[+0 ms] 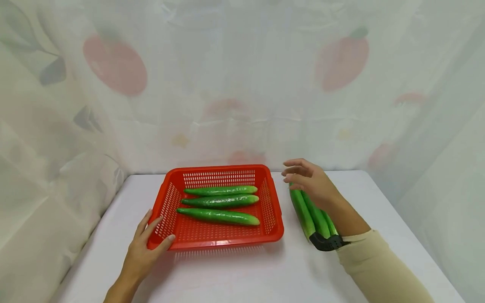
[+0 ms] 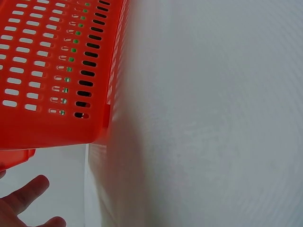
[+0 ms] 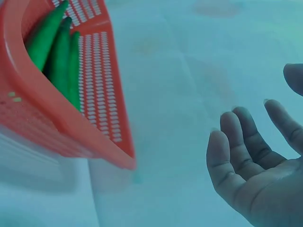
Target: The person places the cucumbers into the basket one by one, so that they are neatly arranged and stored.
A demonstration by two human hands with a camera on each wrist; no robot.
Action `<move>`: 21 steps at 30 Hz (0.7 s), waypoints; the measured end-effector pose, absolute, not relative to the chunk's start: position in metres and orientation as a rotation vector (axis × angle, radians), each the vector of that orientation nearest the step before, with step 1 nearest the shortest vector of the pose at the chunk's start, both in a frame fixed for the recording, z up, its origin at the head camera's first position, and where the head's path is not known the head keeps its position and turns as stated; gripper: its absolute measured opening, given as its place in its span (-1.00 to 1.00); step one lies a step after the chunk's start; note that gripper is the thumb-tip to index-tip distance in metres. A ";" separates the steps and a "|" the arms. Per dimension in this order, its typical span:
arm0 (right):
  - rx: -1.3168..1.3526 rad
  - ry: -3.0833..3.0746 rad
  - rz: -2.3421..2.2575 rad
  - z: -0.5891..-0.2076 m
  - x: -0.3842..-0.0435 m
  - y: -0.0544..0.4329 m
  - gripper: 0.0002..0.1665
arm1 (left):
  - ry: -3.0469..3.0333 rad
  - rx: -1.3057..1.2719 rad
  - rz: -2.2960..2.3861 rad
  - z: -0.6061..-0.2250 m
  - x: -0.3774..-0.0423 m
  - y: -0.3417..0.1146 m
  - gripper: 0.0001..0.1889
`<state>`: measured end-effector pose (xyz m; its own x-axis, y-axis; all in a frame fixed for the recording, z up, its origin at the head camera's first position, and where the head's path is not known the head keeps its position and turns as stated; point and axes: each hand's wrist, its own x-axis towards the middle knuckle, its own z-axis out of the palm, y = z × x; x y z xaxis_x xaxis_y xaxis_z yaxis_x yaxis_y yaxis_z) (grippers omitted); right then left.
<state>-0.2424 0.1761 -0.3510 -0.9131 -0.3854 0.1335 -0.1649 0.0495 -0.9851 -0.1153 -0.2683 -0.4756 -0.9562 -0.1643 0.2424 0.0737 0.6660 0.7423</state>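
Observation:
A red perforated plastic basket stands on the white table with three green cucumbers lying side by side in it. My left hand is at the basket's front left corner, thumb and fingers spread right at the rim. In the left wrist view its fingertips stretch out beside the basket's end. My right hand hovers over more cucumbers to the right of the basket, fingers loosely bent and nothing held. It hides their far ends. The right wrist view shows the open palm beyond the basket.
The white tabletop extends around the basket. A patterned pale curtain hangs along the back and both sides. A black wrist strap on the right arm overlaps the near ends of the cucumbers on the right.

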 end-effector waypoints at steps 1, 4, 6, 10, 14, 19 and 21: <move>-0.579 2.169 -1.986 -0.351 -0.240 0.181 -0.55 | -2.593 0.071 -1.174 -0.476 -0.115 -0.268 -0.28; -0.604 2.275 -1.992 -0.350 -0.233 0.194 -0.57 | -2.591 0.069 -1.172 -0.476 -0.114 -0.268 -0.29; -0.607 2.362 -1.984 -0.351 -0.228 0.202 -0.57 | -2.588 0.067 -1.170 -0.476 -0.114 -0.268 -0.29; -0.604 2.515 -1.961 -0.354 -0.218 0.219 -0.56 | -2.586 0.065 -1.172 -0.476 -0.114 -0.267 -0.30; -0.599 2.613 -1.984 -0.358 -0.209 0.234 -0.58 | -2.582 0.062 -1.180 -0.476 -0.114 -0.267 -0.30; -0.568 2.645 -2.047 -0.365 -0.203 0.252 -0.57 | -2.580 0.059 -1.181 -0.476 -0.114 -0.267 -0.30; -0.548 2.673 -2.036 -0.369 -0.201 0.259 -0.57 | -2.585 0.063 -1.179 -0.476 -0.114 -0.268 -0.30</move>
<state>-0.2013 0.2589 -0.3690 -0.9148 -0.0930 0.3930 -0.4036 0.2460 -0.8813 -0.1139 -0.2675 -0.4763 -0.9545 -0.1618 0.2506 0.0832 0.6624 0.7445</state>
